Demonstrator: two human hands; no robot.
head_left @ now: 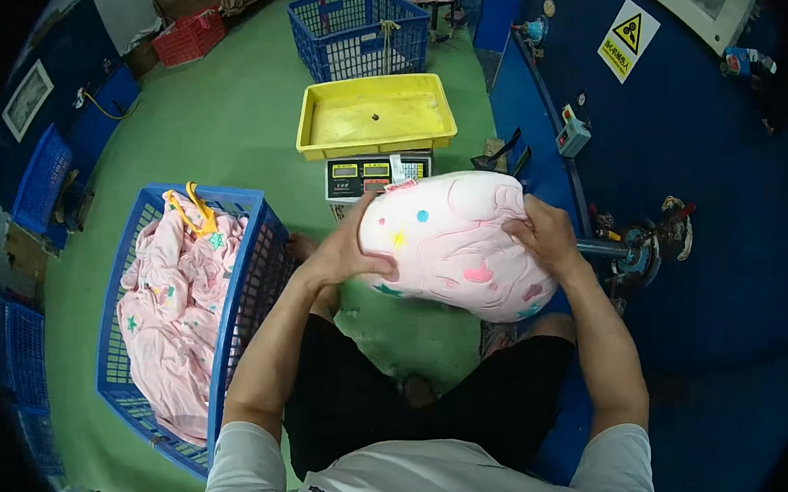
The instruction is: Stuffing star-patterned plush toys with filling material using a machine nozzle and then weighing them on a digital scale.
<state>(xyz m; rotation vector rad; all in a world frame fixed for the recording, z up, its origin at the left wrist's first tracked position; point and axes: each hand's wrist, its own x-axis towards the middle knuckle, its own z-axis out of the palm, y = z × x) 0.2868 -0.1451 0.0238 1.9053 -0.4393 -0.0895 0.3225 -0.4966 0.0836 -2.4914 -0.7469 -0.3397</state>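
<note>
A plump pale-pink plush piece (467,247), with coloured stars, dots and pink patches on it, is held up in front of me between both hands. My left hand (348,243) grips its left end, the thumb lying across the front. At its upper right, my right hand (545,236) is closed on the fabric. Just beyond that hand a metal pipe (602,248) sticks out from the blue machine; whether its tip enters the plush is hidden. Behind the plush stands a digital scale (348,188), partly covered, bearing a yellow tray (311,130).
Left of my legs stands a blue plastic basket (250,282) holding limp pink plush skins (167,294). A larger blue crate (309,44) and a red crate (191,40) sit farther back. The blue machine wall (694,130), with a control box (574,132), borders my right side.
</note>
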